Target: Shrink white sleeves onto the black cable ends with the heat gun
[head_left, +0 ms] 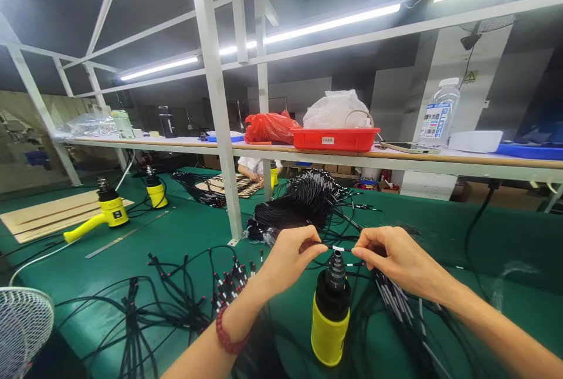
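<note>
My left hand point(292, 259) and my right hand point(396, 256) pinch a thin black cable point(347, 249) between finger and thumb, holding it level. A short white sleeve point(338, 248) sits on the cable between my hands. Just below it stands a yellow and black heat gun point(331, 314), upright with its ribbed black nozzle pointing up towards the sleeve. The sleeve and nozzle look apart, though the exact gap is hard to judge. Bundled black cables with white-tipped ends point(396, 300) lie under my right hand, and more with red-marked ends point(231, 285) lie left of my left wrist.
A large heap of black cables point(294, 206) lies on the green work mat point(440, 235). Further heat guns point(112, 209) stand at the left, near a wooden board. A co-worker's hands point(253, 176) work beyond a white-framed shelf holding a red tray point(335, 139). A fan point(24, 332) stands at lower left.
</note>
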The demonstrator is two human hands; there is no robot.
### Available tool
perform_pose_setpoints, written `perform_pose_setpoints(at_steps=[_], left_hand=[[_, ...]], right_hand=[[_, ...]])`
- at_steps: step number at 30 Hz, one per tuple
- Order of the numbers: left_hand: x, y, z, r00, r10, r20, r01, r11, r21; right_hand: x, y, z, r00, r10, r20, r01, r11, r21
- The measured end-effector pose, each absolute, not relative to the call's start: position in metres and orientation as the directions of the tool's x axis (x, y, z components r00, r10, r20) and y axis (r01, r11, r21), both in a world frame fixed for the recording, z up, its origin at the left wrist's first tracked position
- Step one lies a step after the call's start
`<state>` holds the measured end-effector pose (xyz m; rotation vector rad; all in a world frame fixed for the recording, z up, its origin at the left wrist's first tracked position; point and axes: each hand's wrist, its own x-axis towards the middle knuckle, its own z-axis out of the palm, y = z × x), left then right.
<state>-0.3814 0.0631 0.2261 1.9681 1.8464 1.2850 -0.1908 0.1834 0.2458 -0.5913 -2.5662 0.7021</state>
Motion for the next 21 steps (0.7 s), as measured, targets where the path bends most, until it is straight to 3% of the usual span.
perform_pose_setpoints(at_steps=[21], left_hand=[[-0.374,0.064,0.214,-0.244,0.802,0.545,0.684,-0.257,0.683]], right_hand=[[-0.191,0.182,0.244,-0.818,0.501,0.282,0.283,0.778,-0.561]])
